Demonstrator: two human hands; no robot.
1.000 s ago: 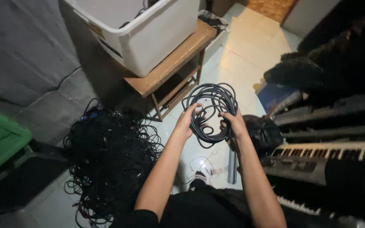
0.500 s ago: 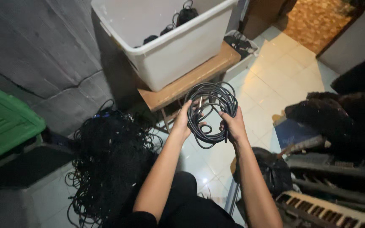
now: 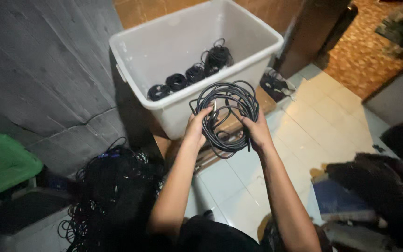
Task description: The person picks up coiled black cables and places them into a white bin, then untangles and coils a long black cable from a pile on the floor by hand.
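Left hand: the left hand [image 3: 197,127] grips the left side of the coiled black cable [image 3: 227,114], fingers curled over the bundled loops with the thumb toward the coil's centre.

Right hand: the right hand [image 3: 257,131] clasps the right side of the same coil, fingers wrapped round the strands from behind (only the back of the hand and the knuckles show).

Coiled black cable: a round hank of several loops, held between both hands in the air, in front of the near wall of the tub and just below its rim; a metal-tipped plug lies across the loops near the left thumb, and one loop sags beneath the hands.

White plastic tub [image 3: 173,105]: an open rectangular bin beyond the hands, standing on a wooden stand [image 3: 239,122] whose top edge shows behind the coil.

Small cable coils [image 3: 190,74]: several tight black bundles in a row along the tub's floor, with a larger one at the far right end.

Tangled cable heap [image 3: 113,191]: a loose black mass on the floor at lower left, beside the person's left forearm and well apart from the held coil.

Green lid [image 3: 1,163]: a flat green plastic surface at the left edge, next to the grey wall [image 3: 38,70].

Floor: pale tiles [image 3: 304,135] to the right of the arms; dark objects at lower right are too dim to identify.
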